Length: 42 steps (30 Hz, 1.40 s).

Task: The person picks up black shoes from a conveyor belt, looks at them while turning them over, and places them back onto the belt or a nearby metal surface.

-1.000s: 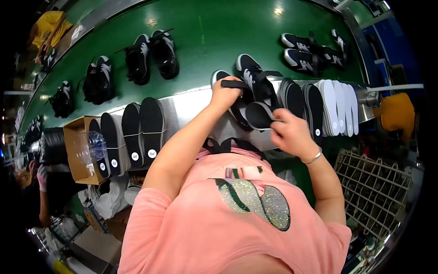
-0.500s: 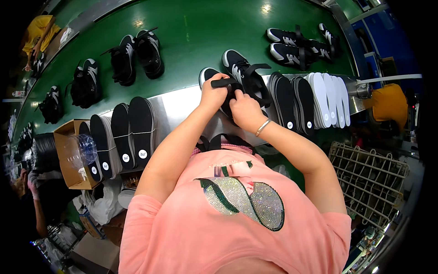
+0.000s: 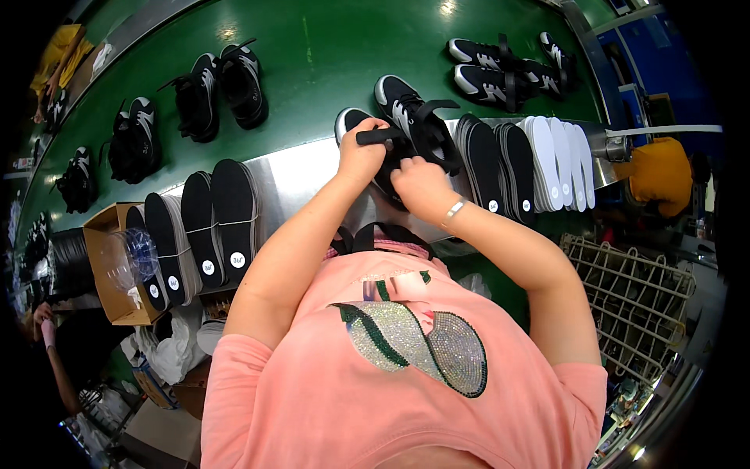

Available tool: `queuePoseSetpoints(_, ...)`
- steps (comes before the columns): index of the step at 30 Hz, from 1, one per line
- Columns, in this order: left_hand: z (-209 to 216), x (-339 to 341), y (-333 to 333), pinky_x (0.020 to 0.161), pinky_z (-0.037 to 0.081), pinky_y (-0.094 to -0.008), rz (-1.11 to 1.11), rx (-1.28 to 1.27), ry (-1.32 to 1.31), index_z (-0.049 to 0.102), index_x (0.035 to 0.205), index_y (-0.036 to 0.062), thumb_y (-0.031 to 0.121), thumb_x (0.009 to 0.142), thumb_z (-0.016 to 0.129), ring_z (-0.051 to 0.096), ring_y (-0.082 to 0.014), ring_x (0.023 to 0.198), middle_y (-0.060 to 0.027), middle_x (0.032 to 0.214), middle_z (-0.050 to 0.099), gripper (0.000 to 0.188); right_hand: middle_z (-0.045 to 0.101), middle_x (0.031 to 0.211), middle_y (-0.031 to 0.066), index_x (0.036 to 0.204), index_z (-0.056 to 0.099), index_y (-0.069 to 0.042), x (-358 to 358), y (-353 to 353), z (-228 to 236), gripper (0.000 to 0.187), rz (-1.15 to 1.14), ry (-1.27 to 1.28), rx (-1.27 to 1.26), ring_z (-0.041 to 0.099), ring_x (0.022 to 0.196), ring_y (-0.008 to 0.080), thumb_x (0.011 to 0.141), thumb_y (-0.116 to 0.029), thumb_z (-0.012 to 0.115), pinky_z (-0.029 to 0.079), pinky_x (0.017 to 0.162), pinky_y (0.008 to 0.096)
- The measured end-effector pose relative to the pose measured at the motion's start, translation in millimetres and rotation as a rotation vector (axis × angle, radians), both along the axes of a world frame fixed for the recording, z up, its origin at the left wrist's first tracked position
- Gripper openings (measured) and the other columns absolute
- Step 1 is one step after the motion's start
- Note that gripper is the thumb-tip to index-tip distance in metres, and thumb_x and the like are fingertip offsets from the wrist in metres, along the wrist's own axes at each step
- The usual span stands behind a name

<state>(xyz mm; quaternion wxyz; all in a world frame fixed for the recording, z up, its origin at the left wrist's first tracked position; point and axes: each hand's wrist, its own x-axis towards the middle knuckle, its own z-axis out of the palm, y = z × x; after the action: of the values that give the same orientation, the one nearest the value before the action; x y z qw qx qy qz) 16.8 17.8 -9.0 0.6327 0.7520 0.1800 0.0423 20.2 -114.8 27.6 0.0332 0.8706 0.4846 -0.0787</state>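
A black shoe (image 3: 348, 120) with a silver-edged toe lies on the metal ledge in front of me, toe pointing away. My left hand (image 3: 362, 156) is closed round its upper, and a black strap (image 3: 377, 137) sticks out across those fingers. At the shoe's opening, my right hand (image 3: 422, 186) has its fingers curled in against the upper; the fingertips are hidden. The matching shoe (image 3: 414, 117) stands just to the right, touching or nearly touching it, its own strap lying loose toward the right.
Stacks of black insoles (image 3: 478, 164) and white insoles (image 3: 547, 160) stand right of the shoes. More tied black insole stacks (image 3: 234, 211) and a cardboard box (image 3: 117, 301) are at left. Several pairs of shoes (image 3: 199, 98) sit on the green belt (image 3: 328, 62). A wire rack (image 3: 625, 301) is lower right.
The whole scene has shifted slightly left and up in view. My right hand's fingers have curled in more at the shoe's opening; the left hand keeps its hold.
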Motion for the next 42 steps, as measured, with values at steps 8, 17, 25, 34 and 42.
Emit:
queuePoseSetpoints(8,-22,0,9,0.065,0.04,-0.0236,0.006,-0.183,0.0,0.057,0.085,-0.0016,0.019,0.085,0.049,0.049,-0.0105,0.07,-0.0032,0.075,0.056,0.022,0.06,0.077,0.0199,0.071,0.064,-0.001,20,27,-13,0.014,-0.124,0.33,-0.259,0.06,0.077,0.0268,0.065,-0.008,0.053,0.048,0.066,0.0348)
queuePoseSetpoints(17,-21,1,12,0.065,0.041,-0.0243,-0.008,-0.034,-0.01,0.057,0.087,-0.0015,0.02,0.084,0.049,0.05,-0.0112,0.07,-0.0042,0.074,0.057,0.023,0.062,0.083,0.0138,0.083,0.064,-0.004,22,37,-22,0.019,-0.103,0.332,-0.442,0.061,0.079,0.026,0.068,-0.01,0.055,0.048,0.069,0.033)
queuePoseSetpoints(25,-16,-1,11,0.06,0.044,-0.0304,0.037,0.105,-0.07,0.058,0.086,0.0006,0.021,0.081,0.049,0.058,-0.025,0.064,-0.0151,0.07,0.059,0.023,0.062,0.078,0.0129,0.078,0.062,-0.004,22,25,4,0.017,0.042,0.364,-0.428,0.061,0.073,0.027,0.069,-0.013,0.051,0.044,0.066,0.038)
queuePoseSetpoints(34,-15,-1,9,0.058,0.043,-0.0298,-0.012,0.043,-0.074,0.058,0.086,0.0004,0.02,0.081,0.049,0.056,-0.0222,0.061,-0.0126,0.068,0.059,0.022,0.059,0.071,0.0167,0.092,0.049,0.001,14,-8,4,0.025,-0.193,0.785,-0.145,0.059,0.068,0.0259,0.07,-0.012,0.047,0.042,0.065,0.036)
queuePoseSetpoints(42,-11,-2,7,0.067,0.042,-0.0269,-0.107,-0.198,-0.001,0.057,0.088,0.0004,0.018,0.081,0.05,0.056,-0.0164,0.073,-0.009,0.077,0.06,0.021,0.056,0.069,0.0048,0.08,0.055,0.0,16,3,-20,0.02,-1.021,1.386,0.805,0.054,0.065,0.0135,0.079,-0.021,0.056,0.043,0.062,0.0262)
